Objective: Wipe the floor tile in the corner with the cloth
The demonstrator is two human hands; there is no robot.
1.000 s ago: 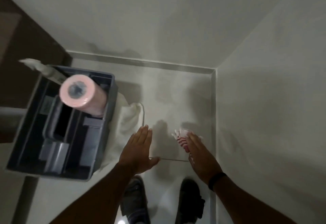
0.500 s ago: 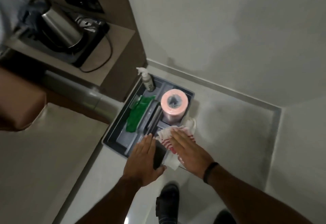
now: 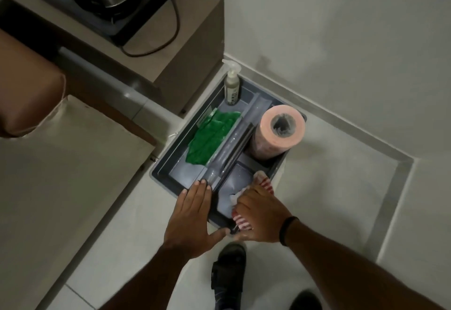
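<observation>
We judged the red-and-white striped cloth [image 3: 262,182], bunched under our right hand [image 3: 258,214] over the grey caddy's [image 3: 168,160] near compartment, to be light, limp and best gathered mid-fold, while our left hand [image 3: 195,214] lay flat, fingers spread.

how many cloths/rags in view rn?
2. The red-striped cloth is under the right hand, over the caddy's near-right corner. The green cloth lies in the caddy's left compartment. Others may be hidden.
</observation>
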